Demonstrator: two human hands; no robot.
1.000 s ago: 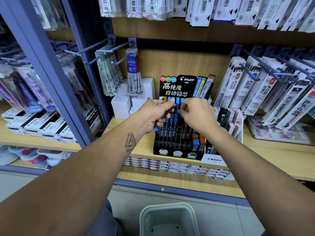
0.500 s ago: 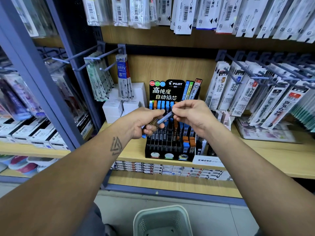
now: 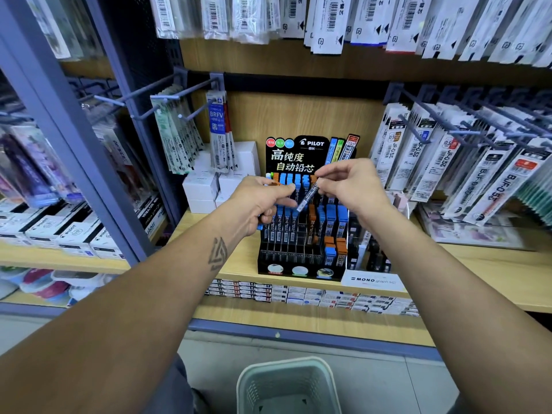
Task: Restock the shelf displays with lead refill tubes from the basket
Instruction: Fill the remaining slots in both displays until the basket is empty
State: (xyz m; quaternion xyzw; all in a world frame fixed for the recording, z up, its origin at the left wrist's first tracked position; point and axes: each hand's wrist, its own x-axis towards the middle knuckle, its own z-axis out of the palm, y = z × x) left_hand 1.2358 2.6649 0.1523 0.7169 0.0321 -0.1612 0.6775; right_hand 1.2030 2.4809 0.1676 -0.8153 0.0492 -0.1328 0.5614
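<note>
A black Pilot lead display rack [image 3: 301, 258] stands on the wooden shelf, its slots partly filled with blue-capped and orange-capped tubes. My right hand [image 3: 352, 186] pinches one slim lead refill tube [image 3: 307, 196] by its upper end, tilted over the rack's back rows. My left hand [image 3: 254, 204] is curled round more tubes; a blue cap pokes out under its fingers, and its thumb and forefinger reach toward the lower end of the tilted tube. The pale green basket [image 3: 286, 383] sits on the floor below, between my arms.
White boxes [image 3: 206, 186] stand left of the rack, a Mono display [image 3: 373, 279] to its right. Metal pegs [image 3: 442, 121] with hanging refill packs jut out on both sides and above. A grey upright post [image 3: 68, 130] divides the shelving at left.
My right hand has drawn one tube out from my left hand and lifted it to the right. Both hands have risen slightly over the rack; the view has shifted a little.
</note>
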